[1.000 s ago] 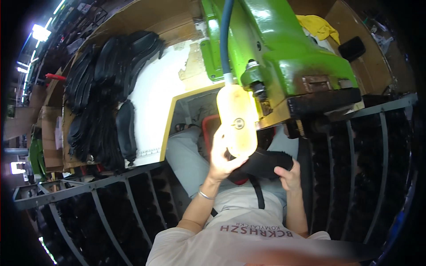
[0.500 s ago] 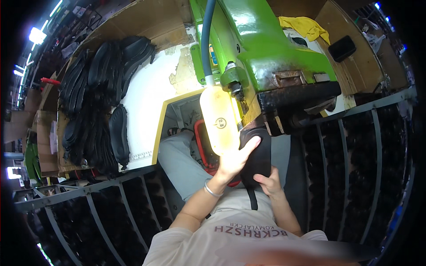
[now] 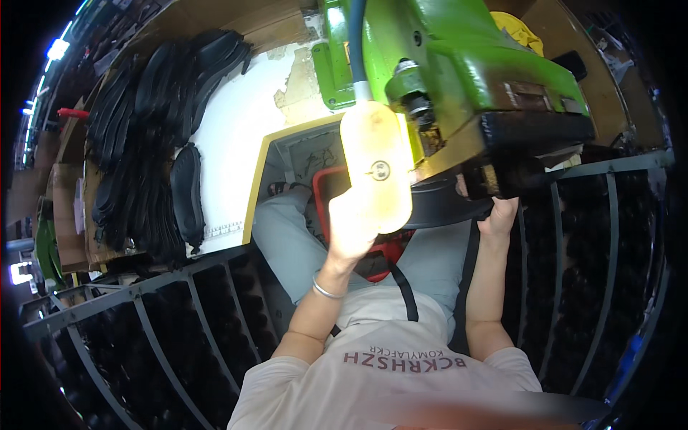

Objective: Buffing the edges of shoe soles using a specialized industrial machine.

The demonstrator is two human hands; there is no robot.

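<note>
I sit at a green machine (image 3: 459, 64) with a pale yellow translucent bottle (image 3: 376, 165) hanging in front of it. My left hand (image 3: 350, 233), a bangle on its wrist, reaches up behind that bottle and grips the left edge of a flat black piece (image 3: 438, 206). The piece is pushed in under the machine's dark head (image 3: 537, 136). My right hand (image 3: 498, 215) holds the piece's right end, fingers up against the underside of the head. The bottle hides most of the left hand's fingers.
Stacks of black sole-shaped pieces (image 3: 143, 136) lie on a white table (image 3: 244, 122) at the left. A red crate (image 3: 324, 197) sits by my knees. Metal racks (image 3: 179, 337) filled with dark pieces flank me, one also on the right (image 3: 602, 272). A yellow cloth (image 3: 523, 29) lies at the top right.
Both hands have lifted the black piece from my lap up under the machine head. My right hand has moved out to the right.
</note>
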